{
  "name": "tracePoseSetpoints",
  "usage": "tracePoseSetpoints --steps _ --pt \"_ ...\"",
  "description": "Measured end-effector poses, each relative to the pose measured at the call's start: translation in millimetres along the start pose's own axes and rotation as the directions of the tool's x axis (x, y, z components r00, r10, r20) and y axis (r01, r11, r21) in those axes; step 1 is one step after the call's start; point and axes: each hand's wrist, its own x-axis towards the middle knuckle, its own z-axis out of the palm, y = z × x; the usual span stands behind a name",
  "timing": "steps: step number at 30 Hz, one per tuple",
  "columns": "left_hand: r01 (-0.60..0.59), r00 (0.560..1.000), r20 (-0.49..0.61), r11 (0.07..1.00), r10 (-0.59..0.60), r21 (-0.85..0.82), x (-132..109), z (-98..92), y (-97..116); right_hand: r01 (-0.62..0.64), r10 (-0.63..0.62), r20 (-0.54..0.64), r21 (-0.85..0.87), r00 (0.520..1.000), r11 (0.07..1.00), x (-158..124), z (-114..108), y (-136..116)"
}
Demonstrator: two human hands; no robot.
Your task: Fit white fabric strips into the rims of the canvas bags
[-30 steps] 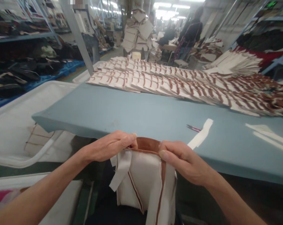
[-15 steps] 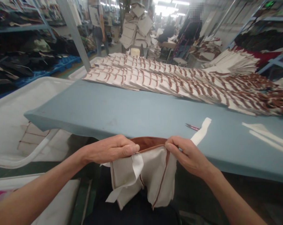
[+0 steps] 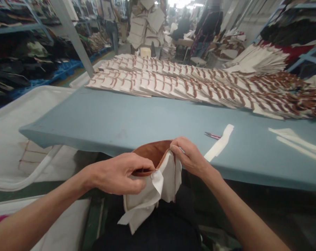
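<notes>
Between my hands hangs an off-white fabric pouch (image 3: 142, 193) with a brown lining and brown edging, over my lap at the table's front edge. My left hand (image 3: 121, 172) pinches the near rim, with the thumb below and the fingers partly inside the opening. A loose white strip (image 3: 158, 183) dangles from the rim beside those fingertips. At the rim's right end, my right hand (image 3: 188, 153) grips the brown edge near a seam. The mouth of the pouch gapes, showing the brown lining (image 3: 155, 151).
On the blue-covered table (image 3: 108, 118) lie thread snips (image 3: 212, 135) beside a white strip (image 3: 220, 143). More pale strips (image 3: 299, 139) lie to the right. Long overlapping rows of off-white and brown pieces (image 3: 163, 83) line the back. A white bin (image 3: 43, 101) stands left; people are farther off.
My right hand has moved left and up, raising the right end of the pouch. The opening is wider, and my left fingers now reach into it. The view has shifted slightly.
</notes>
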Motion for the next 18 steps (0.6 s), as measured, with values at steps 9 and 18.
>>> tracePoseSetpoints --steps 9,18 --pt "0.052 0.992 -0.117 0.997 -0.045 0.058 8 1.6 -8 -0.133 0.136 -0.194 0.029 0.971 0.991 7 3 -10" --pt "0.179 0.957 -0.203 0.973 -0.206 -0.146 7 13.2 -22 -0.322 0.284 -0.325 -0.070 0.902 0.944 -33 42 -92"
